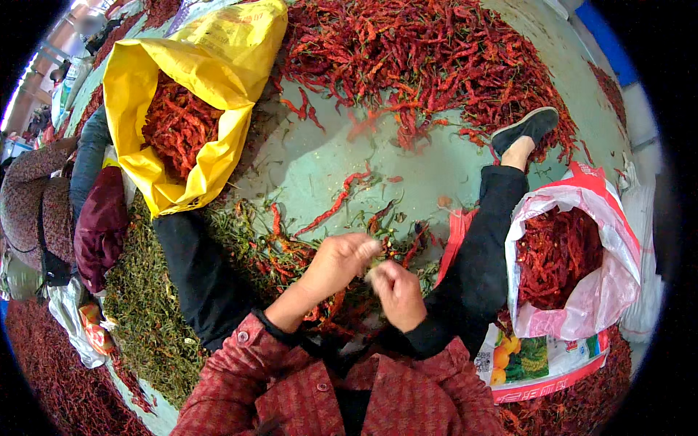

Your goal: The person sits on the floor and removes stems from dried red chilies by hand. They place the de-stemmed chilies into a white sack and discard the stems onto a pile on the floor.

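My left hand (341,259) and my right hand (401,294) come close together over my lap, their fingers curled. A small pale greenish bit shows near the fingertips, but blur hides what it is and which hand has it. Below and around the hands lie dried red chili peppers (272,256) mixed with green stems. One long red chili pepper (341,199) rests on the pale green floor (327,158) just beyond. At the near edge of the large chili heap (425,49), a few chili peppers (408,131) look motion-blurred.
A yellow woven sack (229,60) of red chilies stands open at left; a white and pink sack (583,321) of chilies stands at right. Green stems (152,321) are heaped by my left leg (202,278). My right leg (474,245) stretches toward the heap. Another person (38,196) is at far left.
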`<state>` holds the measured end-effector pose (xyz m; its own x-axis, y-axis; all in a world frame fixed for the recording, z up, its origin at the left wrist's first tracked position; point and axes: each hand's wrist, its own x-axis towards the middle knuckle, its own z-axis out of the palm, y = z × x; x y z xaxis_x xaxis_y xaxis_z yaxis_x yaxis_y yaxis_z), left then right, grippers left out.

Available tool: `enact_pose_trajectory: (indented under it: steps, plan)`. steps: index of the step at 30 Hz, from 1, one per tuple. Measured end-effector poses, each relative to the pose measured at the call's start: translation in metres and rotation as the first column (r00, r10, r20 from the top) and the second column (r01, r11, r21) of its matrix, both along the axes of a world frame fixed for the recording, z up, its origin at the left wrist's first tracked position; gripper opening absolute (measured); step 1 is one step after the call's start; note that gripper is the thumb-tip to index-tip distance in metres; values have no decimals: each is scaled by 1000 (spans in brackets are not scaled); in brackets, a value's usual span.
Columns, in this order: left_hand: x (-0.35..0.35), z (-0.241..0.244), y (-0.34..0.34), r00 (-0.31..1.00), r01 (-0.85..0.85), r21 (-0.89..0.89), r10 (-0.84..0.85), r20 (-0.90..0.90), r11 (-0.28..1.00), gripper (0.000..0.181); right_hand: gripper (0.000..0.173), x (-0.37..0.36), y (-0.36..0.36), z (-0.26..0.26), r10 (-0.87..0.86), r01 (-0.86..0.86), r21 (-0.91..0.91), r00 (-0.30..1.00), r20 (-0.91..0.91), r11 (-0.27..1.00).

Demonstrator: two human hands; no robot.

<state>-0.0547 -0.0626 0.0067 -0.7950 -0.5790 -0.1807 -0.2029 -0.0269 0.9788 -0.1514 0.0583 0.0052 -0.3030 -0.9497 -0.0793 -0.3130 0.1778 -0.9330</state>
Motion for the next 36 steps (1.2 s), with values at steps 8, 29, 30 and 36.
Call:
enact_pose_trajectory:
  steps: [8,29,30,36]
  plan:
    - [17,-68,-134,808,435,-540,-49,587,720,39,26,-47,7,-44,-253,281,42,777,577,959]
    - [-16,-66,-151,910,-276,-63,282,305,959,27,19,-47,-2,-65,-365,335,174,680,636,926]
    - [-15,-57,-131,940,-268,33,254,229,963,25,19,-45,-1,-60,-359,349,147,686,633,926]
    - [8,-13,-18,985,-153,453,172,0,879,22,26,-19,-6,-27,-247,333,32,629,737,942]
